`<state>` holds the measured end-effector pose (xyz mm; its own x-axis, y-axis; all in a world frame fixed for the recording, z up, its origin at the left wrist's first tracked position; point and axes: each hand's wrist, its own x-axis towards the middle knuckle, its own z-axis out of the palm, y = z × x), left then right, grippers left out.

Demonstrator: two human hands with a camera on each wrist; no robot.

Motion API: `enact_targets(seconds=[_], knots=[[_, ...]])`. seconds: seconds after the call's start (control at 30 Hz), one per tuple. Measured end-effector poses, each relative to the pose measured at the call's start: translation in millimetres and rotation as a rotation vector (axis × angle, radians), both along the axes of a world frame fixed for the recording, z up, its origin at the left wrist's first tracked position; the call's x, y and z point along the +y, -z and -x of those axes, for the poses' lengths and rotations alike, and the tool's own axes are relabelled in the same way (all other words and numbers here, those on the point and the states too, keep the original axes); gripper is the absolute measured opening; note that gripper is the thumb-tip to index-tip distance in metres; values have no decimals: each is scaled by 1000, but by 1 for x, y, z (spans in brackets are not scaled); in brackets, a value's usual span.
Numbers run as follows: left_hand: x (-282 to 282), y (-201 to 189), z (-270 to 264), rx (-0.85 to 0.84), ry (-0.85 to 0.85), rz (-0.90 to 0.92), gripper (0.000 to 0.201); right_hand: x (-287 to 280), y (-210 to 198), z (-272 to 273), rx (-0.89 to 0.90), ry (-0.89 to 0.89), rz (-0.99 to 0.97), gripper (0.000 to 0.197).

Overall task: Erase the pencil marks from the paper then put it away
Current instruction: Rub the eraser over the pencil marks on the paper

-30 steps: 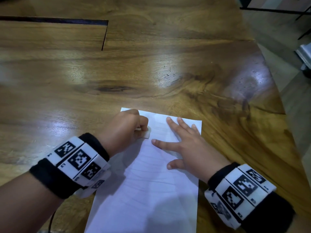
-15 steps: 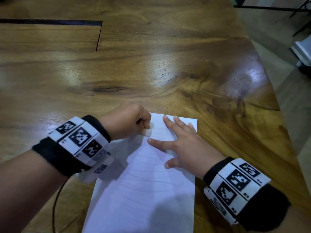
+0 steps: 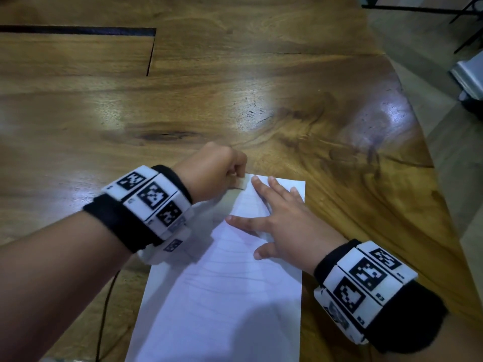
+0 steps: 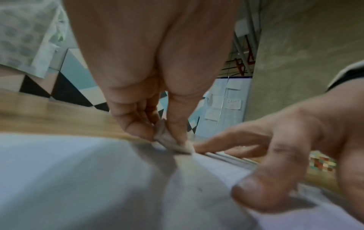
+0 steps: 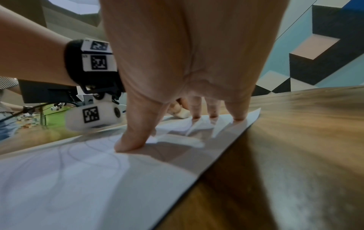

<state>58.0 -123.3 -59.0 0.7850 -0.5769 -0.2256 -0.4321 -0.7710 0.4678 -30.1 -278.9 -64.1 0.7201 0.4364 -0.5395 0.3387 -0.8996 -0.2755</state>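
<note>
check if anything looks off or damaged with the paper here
Nothing looks torn or spilled. The paper lies flat on the table, slightly askew to its grain. The right hand presses it down with spread fingers while the left hand pinches an eraser at its far left corner. Faint pencil lines remain.

Bare table (image 3: 235, 74) lies open beyond the paper (image 3: 222, 296); both hands crowd its far edge.
</note>
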Motion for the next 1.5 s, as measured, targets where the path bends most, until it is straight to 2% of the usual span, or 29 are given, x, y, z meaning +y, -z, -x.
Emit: enact_targets(seconds=[0.1, 0.27, 0.4, 0.5, 0.57, 0.67, 0.77, 0.87, 0.97, 1.07, 1.23, 1.27, 1.37, 1.5], knots=[[-3, 5, 4, -39, -36, 45, 3, 0, 1, 0, -2, -3, 0, 70], [18, 2, 18, 90, 97, -60, 5, 0, 3, 0, -7, 0, 0, 72], [-3, 4, 0, -12, 8, 59, 7, -1, 2, 0, -12, 1, -10, 71], [-5, 6, 5, -39, -19, 40, 5, -1, 3, 0, -9, -2, -6, 70], [7, 6, 18, 14, 41, -9, 6, -1, 4, 0, -13, -3, -1, 71], [18, 2, 26, 100, 123, -74, 18, 0, 4, 1, -17, -10, 7, 70], [3, 0, 9, 45, 32, -13, 4, -1, 5, 1, -18, -5, -11, 69], [-8, 1, 1, -18, -33, 30, 7, -1, 5, 1, -21, -2, -17, 68], [8, 0, 18, 62, 50, -10, 1, -1, 5, 1, -17, -1, -11, 68], [18, 0, 25, 136, 80, -52, 5, 0, 4, 1, -12, -5, -7, 68], [-5, 1, 8, -30, -67, 44, 5, -1, 2, 1, -5, 3, -13, 67], [-4, 1, 10, -26, -58, 44, 2, -1, 2, 1, -4, 1, -12, 67], [16, -1, 26, 58, 57, -19, 17, -1, 3, 2, 0, 10, -22, 67], [37, 0, 40, 52, 74, -34, 6, 1, 2, 2, 9, 15, -39, 65]])
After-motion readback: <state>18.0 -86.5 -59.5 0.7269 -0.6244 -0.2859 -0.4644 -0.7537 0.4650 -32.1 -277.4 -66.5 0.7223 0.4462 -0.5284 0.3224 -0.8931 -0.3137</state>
